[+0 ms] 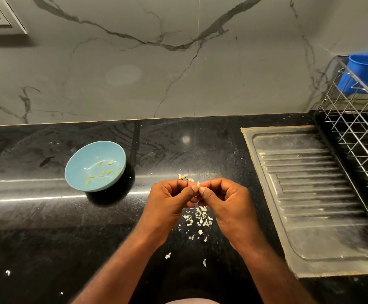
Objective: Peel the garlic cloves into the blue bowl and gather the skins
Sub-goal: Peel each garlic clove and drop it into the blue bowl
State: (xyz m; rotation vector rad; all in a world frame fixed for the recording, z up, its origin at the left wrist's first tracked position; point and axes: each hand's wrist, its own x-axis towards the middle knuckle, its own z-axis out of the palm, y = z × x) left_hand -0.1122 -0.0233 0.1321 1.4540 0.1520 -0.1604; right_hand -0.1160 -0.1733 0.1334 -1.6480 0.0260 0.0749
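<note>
My left hand (pixel 171 199) and my right hand (pixel 224 199) meet above the black counter, and both pinch one small garlic clove (pixel 198 184) between thumbs and fingertips. A loose heap of pale garlic skins (pixel 199 218) lies on the counter directly under the hands. Just beyond the fingers lie a few unpeeled cloves (pixel 182 176). The light blue bowl (pixel 77 170) stands to the left of my hands and holds several peeled yellowish cloves (pixel 100 172).
A steel sink drainboard (pixel 310 194) is set into the counter at the right. Behind it stands a wire dish rack (pixel 358 128) with a blue tub (pixel 367 71). Stray skin flakes (pixel 167 256) dot the counter nearer me. A marble wall rises behind.
</note>
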